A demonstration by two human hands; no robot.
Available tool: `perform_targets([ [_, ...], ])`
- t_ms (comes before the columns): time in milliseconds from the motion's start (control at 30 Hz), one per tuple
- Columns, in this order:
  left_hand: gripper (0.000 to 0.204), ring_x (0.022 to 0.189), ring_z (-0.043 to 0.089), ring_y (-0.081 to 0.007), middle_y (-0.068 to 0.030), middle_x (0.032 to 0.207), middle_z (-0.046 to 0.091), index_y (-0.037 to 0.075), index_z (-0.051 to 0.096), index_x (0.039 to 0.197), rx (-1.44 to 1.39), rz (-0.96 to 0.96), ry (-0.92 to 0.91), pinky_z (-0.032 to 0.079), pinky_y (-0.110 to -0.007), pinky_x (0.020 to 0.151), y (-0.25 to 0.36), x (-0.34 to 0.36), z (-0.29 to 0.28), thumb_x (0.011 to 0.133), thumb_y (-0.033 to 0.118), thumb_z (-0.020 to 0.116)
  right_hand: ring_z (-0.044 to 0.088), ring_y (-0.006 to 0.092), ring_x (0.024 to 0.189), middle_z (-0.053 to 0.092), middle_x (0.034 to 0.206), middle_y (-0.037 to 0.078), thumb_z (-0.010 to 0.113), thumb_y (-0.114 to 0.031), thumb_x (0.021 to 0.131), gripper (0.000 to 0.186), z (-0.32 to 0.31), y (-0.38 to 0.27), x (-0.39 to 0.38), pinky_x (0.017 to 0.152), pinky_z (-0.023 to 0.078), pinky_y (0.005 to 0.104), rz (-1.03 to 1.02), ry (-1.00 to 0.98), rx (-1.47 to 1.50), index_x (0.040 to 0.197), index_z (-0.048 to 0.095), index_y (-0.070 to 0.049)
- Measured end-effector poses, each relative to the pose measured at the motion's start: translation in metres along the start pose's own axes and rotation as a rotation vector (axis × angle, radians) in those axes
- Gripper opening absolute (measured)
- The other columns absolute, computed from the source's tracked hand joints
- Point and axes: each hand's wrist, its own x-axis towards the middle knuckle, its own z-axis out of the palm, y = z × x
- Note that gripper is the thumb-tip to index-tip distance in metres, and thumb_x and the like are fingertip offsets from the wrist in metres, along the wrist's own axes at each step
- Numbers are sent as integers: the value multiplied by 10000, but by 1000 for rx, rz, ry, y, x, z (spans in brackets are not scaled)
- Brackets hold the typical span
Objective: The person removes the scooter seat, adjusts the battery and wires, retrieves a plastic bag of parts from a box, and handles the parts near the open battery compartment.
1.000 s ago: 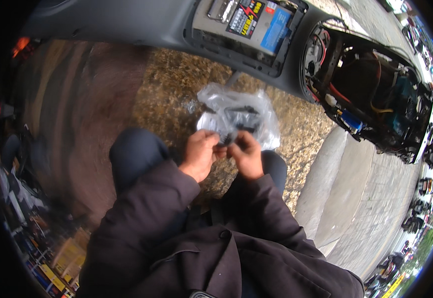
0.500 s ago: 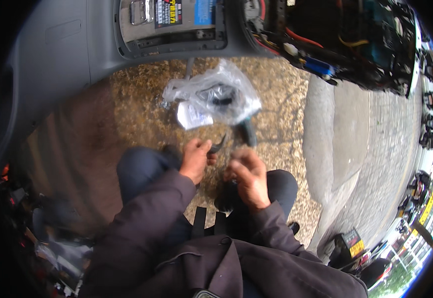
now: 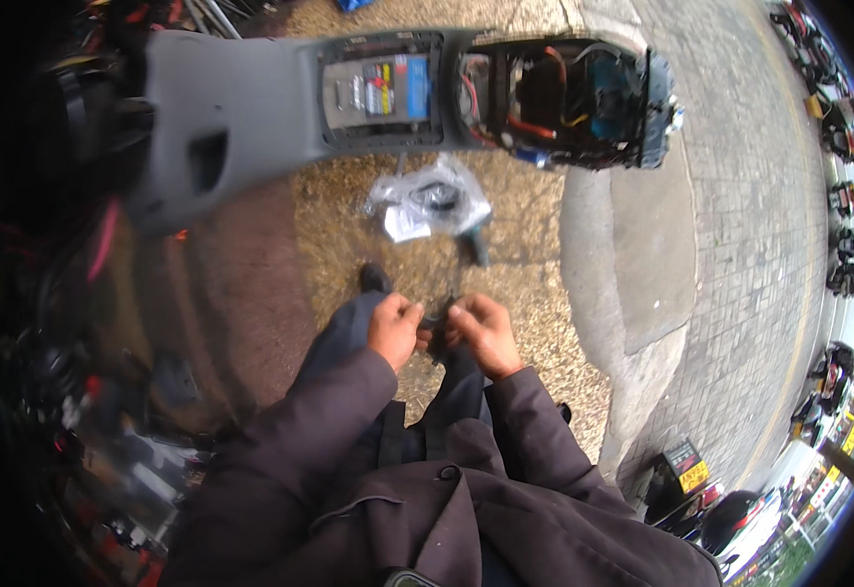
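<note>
My left hand (image 3: 394, 331) is closed in a pinch on a small dark curved piece (image 3: 434, 320), whose exact kind I cannot make out. Close beside it, my right hand (image 3: 484, 335) has its thumb and fingers pressed together at the other end of that piece. Both hands are over my knees. Beyond them on the ground lies a clear plastic bag (image 3: 461, 186) with a dark ring-like part inside. White paper (image 3: 405, 226) shows at the bag's near left, and a dark, teal-tinged handle-like object (image 3: 478, 247) sticks out at its near right.
A grey scooter body (image 3: 241, 108) spans the far side, with an uncovered battery (image 3: 378, 90) and exposed wiring (image 3: 544, 122). Cluttered parts (image 3: 143, 479) are at lower left. Paving (image 3: 730, 215) and parked scooters (image 3: 848, 201) are on the right.
My right hand has come in to meet the left at the dark curved piece. The view has drawn back, so the scooter and bag look smaller and more of the scooter shows.
</note>
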Motion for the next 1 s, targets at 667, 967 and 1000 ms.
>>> perform_targets([
  [667, 141, 659, 655, -150, -85, 797, 647, 20, 563, 935, -380, 412, -6, 550, -314, 570, 70, -269, -158, 960, 153, 604, 613, 121, 709, 646, 824, 55, 718, -194, 904, 256, 226, -92, -170, 614, 496, 274, -134, -461, -623, 1034, 610, -3],
  [967, 173, 732, 667, -196, -110, 872, 648, -3, 573, 1003, -551, 356, 24, 565, -352, 626, -10, -341, -328, 984, 168, 571, 553, 92, 692, 616, 767, 26, 732, -243, 892, 275, 389, -2, -207, 607, 451, 266, -205, -637, -908, 979, 616, -10],
  [1000, 174, 730, 666, -195, -106, 873, 645, -1, 575, 1003, -535, 394, 37, 566, -353, 626, -14, -344, -342, 985, 172, 571, 552, 94, 692, 615, 767, 26, 730, -246, 894, 279, 402, 7, -208, 607, 452, 267, -197, -632, -930, 981, 614, -8],
])
